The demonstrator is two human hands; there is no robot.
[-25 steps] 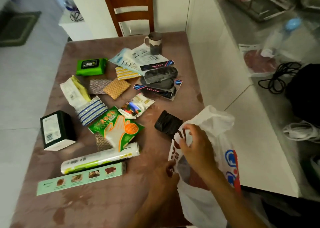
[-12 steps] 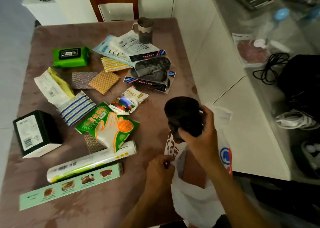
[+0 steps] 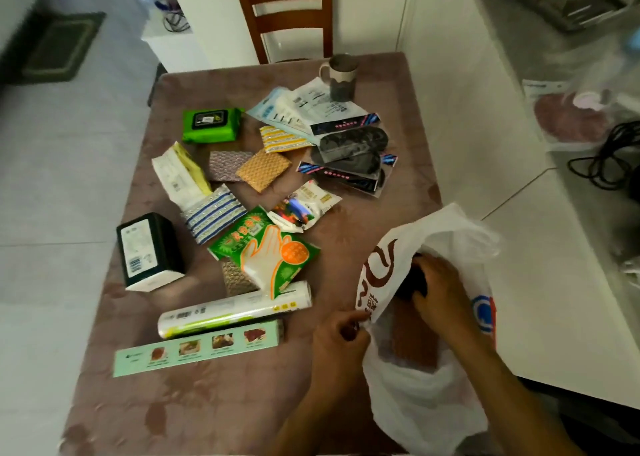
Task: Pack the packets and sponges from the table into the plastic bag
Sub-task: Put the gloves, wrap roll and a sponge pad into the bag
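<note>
the right hand (image 3: 438, 291) reaches into the mouth of the white plastic bag (image 3: 420, 400) at the near right corner of the worktop (image 3: 194, 410), its fingers curled round a black packet (image 3: 414, 279) that sits partly inside the opening. the left hand (image 3: 341, 334), just left of the right one, pinches the bag's printed rim between thumb and fingers and holds the mouth apart. a brown flat item shows through the opening below the right hand; what it is cannot be told.

left of the left hand lie a long pale green box (image 3: 197, 350) and, touching it on the far side, a roll in clear wrap (image 3: 235, 313). beyond these, a green glove packet (image 3: 266, 253) lies over a patterned sponge (image 3: 237, 279). farther left stands a dark box with a white label (image 3: 149, 251). beyond the glove packet lie a blue-striped packet (image 3: 213, 218), a white-and-yellow packet (image 3: 180, 175), a small colourful sachet (image 3: 304, 209), an orange sponge (image 3: 263, 169) overlapping a grey-purple sponge (image 3: 228, 166), a yellow-striped packet (image 3: 282, 138) and a green wipes pack (image 3: 211, 125). far from both hands, black insole packets (image 3: 349, 157) lie beside pale flat pouches (image 3: 298, 109), and a mug (image 3: 341, 76) stands near the far edge in front of a wooden chair (image 3: 284, 12).
</note>
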